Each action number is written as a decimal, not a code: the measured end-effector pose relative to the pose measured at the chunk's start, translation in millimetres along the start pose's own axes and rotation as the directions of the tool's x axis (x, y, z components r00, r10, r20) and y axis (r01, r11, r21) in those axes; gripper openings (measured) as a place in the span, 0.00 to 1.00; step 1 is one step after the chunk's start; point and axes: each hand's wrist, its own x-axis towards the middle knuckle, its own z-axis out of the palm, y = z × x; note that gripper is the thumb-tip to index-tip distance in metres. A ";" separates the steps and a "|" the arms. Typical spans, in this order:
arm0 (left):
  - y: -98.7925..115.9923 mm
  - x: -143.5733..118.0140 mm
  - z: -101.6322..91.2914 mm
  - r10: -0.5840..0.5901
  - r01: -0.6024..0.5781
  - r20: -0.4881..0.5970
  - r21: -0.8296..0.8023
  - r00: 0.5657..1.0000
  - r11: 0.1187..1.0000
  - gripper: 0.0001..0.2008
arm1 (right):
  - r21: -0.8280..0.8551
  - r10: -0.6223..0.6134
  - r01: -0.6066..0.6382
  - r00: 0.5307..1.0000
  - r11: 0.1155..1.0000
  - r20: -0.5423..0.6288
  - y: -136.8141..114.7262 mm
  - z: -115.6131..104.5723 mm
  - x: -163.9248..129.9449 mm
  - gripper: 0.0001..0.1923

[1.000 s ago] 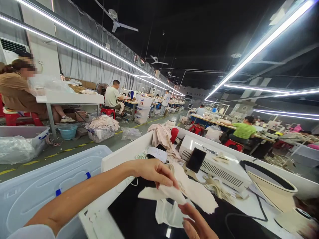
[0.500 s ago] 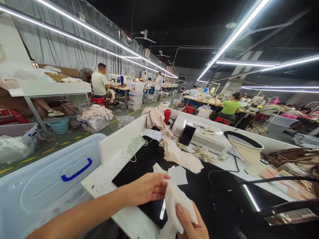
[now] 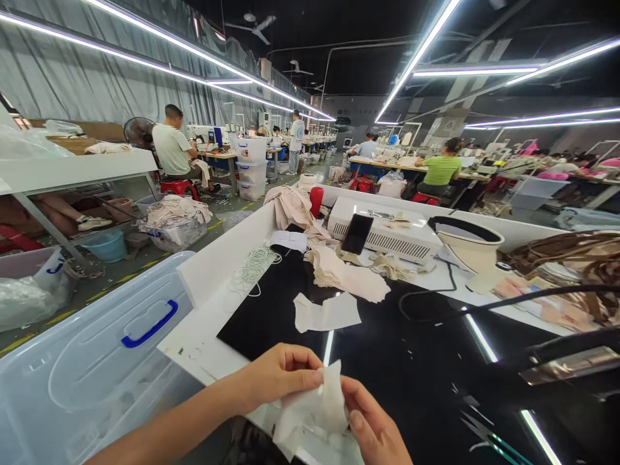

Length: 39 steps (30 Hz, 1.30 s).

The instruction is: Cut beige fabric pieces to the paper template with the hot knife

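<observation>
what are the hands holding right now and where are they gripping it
Both hands pinch one small white fabric piece: the left hand at its upper left edge, the right hand at its right side.

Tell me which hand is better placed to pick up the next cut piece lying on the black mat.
Probably the left hand. It sits nearer the loose white fabric piece on the black mat, while the right hand is lower and supports the white piece both hands grip.
</observation>
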 end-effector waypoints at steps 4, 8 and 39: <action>-1.8 -0.3 3.8 -0.051 0.051 0.019 0.015 0.999 0.999 0.19 | 0.031 -0.018 0.019 0.999 0.999 -0.044 -6.1 19.2 4.1 0.24; -8.1 0.5 4.6 -0.062 0.062 0.011 0.018 0.998 0.998 0.19 | 0.039 0.047 -0.042 0.988 0.998 -0.147 -6.6 27.3 2.3 0.22; -15.4 3.4 -5.3 -0.125 0.124 -0.101 -0.013 0.987 0.992 0.20 | 0.329 0.199 -0.183 0.980 0.926 -0.018 9.5 20.3 7.5 0.30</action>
